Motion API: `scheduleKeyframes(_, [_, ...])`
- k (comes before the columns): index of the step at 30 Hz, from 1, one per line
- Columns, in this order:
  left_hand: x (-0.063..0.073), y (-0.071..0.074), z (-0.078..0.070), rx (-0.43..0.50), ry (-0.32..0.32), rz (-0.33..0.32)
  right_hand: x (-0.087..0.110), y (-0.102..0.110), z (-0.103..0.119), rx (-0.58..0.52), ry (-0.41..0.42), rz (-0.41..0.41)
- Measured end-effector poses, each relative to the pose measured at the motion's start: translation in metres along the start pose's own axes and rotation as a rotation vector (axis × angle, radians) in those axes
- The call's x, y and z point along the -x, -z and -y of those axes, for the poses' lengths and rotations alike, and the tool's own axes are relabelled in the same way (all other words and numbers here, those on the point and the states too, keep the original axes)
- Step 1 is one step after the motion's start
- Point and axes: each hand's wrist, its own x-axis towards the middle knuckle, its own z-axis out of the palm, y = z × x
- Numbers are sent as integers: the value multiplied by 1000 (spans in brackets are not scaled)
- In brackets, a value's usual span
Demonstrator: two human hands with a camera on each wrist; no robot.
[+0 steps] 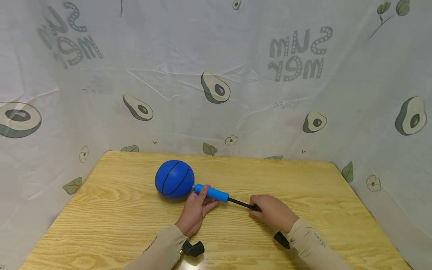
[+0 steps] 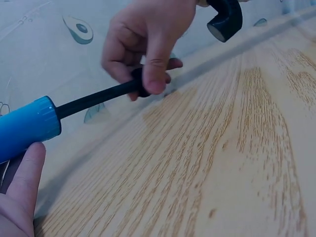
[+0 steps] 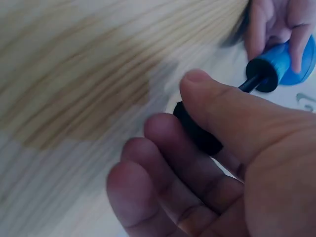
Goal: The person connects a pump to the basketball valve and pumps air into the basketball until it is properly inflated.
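Observation:
A blue ball [image 1: 174, 179] with black seams sits on the table, left of centre. Against its right side is the nozzle end of a hand pump with a blue barrel [image 1: 216, 194]. My left hand [image 1: 195, 212] holds that barrel near the ball, thumb on top and fingers beneath. The pump's black rod [image 2: 96, 100] is drawn well out of the barrel. At the rod's far end, my right hand [image 1: 273, 212] grips the black handle [image 3: 197, 129] between thumb and fingers, as the right wrist view shows close up.
The wood-grain table [image 1: 128, 228] spans the area under both hands. A pale curtain [image 1: 175, 108] printed with avocados surrounds its back and sides. Black wrist devices, one at the left wrist [image 1: 192, 248] and one at the right [image 1: 281, 240], jut out by the sleeves.

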Motion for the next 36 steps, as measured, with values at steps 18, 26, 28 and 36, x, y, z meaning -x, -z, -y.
scheduleKeyframes(18, [1, 2, 1, -4, -5, 2, -43, -9, 41, 79, 109, -123])
scheduleKeyframes(26, [2, 2, -3, -12, -9, 40, -15, -3, 9, 3, 47, -19])
scheduleKeyframes(28, [2, 2, -4, -11, -14, 44, -5, 0, -2, -8, 26, 4])
scheduleKeyframes(36, [1, 2, -3, -35, -9, 41, 6, 6, -12, -61, 37, 40])
